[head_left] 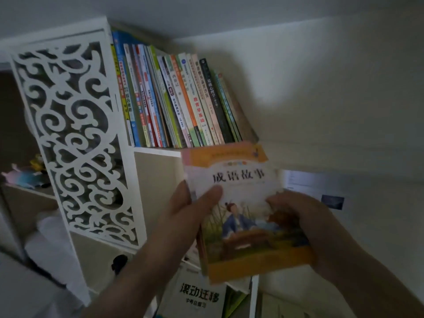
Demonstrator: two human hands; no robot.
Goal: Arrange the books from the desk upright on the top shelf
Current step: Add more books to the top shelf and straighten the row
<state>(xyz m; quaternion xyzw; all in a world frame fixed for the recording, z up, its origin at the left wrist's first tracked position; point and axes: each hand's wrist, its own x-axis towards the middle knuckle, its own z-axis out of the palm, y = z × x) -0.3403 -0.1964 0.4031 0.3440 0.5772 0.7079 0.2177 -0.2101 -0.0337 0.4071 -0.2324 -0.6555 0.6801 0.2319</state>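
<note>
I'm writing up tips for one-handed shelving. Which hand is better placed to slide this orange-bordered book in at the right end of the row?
Probably the right hand: it grips the book on the side nearest the row's open right end.

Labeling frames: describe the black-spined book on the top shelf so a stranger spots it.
Start at the white fretwork panel; right of it, a row of books stands on the top shelf, above the orange-bordered book both hands hold. The black book stands near the row's right end, the only dark spine among pale and green ones.
</note>
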